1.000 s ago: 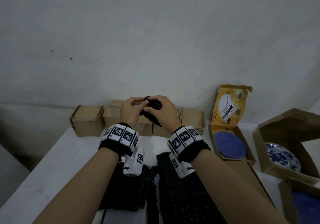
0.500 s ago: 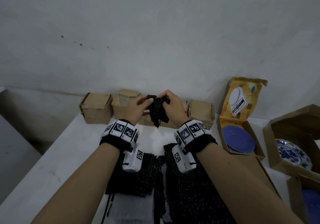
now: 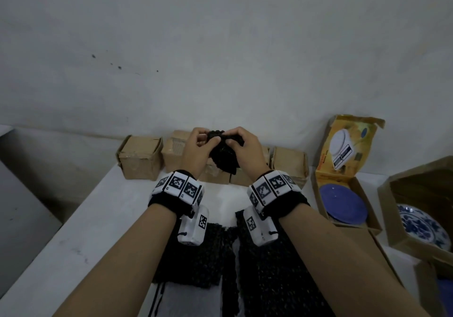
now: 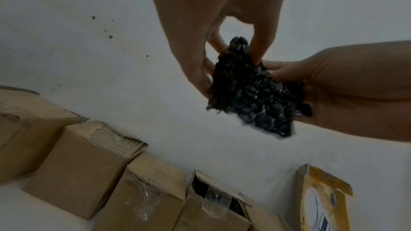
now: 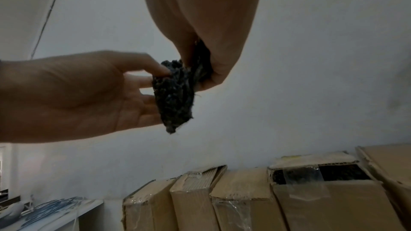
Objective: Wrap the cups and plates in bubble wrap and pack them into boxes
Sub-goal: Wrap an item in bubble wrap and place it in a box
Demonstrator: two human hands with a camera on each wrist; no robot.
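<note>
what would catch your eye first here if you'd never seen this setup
Both hands, left hand and right hand, pinch a black bubble-wrap bundle in mid-air above the row of small cardboard boxes. At right, a blue plate lies in an open yellow box.

Whatever the black bubble wrap bundle (image 3: 224, 156) holds is hidden.

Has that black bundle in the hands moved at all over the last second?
Cannot tell for sure. The bundle sits in front of the same middle boxes as before, held by both hands; the camera itself shifted, so any small move is unclear.
</note>
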